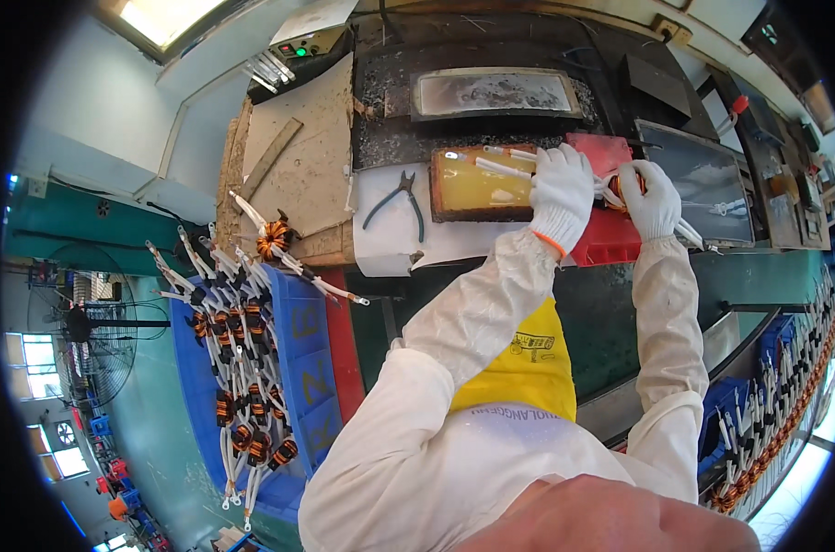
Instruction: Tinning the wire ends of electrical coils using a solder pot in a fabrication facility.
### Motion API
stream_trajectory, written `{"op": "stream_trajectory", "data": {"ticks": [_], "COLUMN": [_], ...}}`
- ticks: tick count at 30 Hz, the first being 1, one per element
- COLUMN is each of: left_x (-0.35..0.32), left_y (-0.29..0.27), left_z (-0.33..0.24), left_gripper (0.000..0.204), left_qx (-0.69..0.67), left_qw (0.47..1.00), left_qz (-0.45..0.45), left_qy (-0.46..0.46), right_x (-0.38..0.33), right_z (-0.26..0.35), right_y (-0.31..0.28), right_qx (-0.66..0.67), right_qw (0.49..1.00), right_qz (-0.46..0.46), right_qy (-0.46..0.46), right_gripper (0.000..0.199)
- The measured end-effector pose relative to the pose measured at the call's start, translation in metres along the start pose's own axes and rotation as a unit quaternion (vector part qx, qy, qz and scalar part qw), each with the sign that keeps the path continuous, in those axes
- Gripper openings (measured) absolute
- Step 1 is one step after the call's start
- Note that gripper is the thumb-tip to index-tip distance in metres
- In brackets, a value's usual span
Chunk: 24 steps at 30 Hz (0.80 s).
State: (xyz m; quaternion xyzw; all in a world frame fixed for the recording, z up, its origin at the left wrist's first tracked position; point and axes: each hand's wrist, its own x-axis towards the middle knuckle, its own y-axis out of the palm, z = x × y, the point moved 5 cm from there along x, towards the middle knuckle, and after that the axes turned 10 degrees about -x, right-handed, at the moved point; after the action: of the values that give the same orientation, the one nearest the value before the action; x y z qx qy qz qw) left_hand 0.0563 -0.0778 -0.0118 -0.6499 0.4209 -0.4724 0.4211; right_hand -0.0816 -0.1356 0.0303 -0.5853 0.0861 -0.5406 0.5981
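At the near side of the counter (385,120), right of centre, two white-gloved hands work on one toroidal coil (616,187), wound in orange and black. The left hand (562,184) has its grip closed over the coil's white leads (505,168); two of these leads reach left past the glove, above one yellow block (459,193) with a brown edge. The right hand (655,195) has a narrow grip, fingers curled round the coil itself, which sits between the gloves over one red tray (617,247). More white lead runs out on the near right side of that glove.

Left of the block, one pair of pliers (406,200) lies with handles spread on white paper (380,253). Beyond the block is one rectangular metal pan (491,95); farther left stands one control box (311,43) with one green light, and nearer, one flat strip (270,161) lies aslant.

One separate coil (274,239) is at the counter's left end, next to a blue crate (305,368) heaped with over ten coils (259,448), too tangled to count exactly.
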Motion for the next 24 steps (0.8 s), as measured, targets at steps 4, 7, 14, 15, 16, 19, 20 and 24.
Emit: {"op": "stream_trajectory", "data": {"ticks": [4,7,14,15,16,19,20,24], "left_x": [-0.007,-0.009,-0.013,-0.015,-0.016,-0.018,-0.018,-0.018], "left_y": [0.012,0.022,0.023,0.02,0.02,0.019,0.02,0.016], "left_z": [0.001,0.006,0.012,0.009,0.01,0.011,0.012,0.012], "left_gripper": [0.018,0.019,0.03,0.033,0.033,0.034,0.033,0.028], "left_qx": [-0.04,-0.057,-0.092,-0.081,-0.08,-0.089,-0.094,-0.106], "left_qw": [0.986,0.985,0.987,0.984,0.984,0.982,0.983,0.989], "left_qz": [-0.105,-0.12,-0.13,-0.157,-0.157,-0.166,-0.155,-0.099], "left_qy": [-0.126,-0.112,-0.035,0.003,0.002,0.016,0.014,-0.01], "right_x": [0.002,-0.001,0.002,0.001,0.0,0.001,0.001,0.001], "right_z": [0.009,0.011,0.011,0.01,0.011,0.01,0.01,0.011], "right_y": [-0.002,-0.003,-0.003,-0.002,-0.002,-0.002,-0.002,-0.001], "right_qx": [0.008,0.006,0.001,-0.006,-0.012,-0.01,-0.01,-0.014], "right_qw": [1.0,1.0,1.0,1.0,1.0,1.0,1.0,1.0], "right_qz": [-0.005,-0.017,-0.016,-0.014,-0.012,-0.003,-0.003,-0.008], "right_qy": [-0.01,-0.007,-0.008,-0.006,-0.004,-0.004,-0.004,-0.01], "right_gripper": [0.02,0.019,0.02,0.02,0.02,0.02,0.02,0.021]}}
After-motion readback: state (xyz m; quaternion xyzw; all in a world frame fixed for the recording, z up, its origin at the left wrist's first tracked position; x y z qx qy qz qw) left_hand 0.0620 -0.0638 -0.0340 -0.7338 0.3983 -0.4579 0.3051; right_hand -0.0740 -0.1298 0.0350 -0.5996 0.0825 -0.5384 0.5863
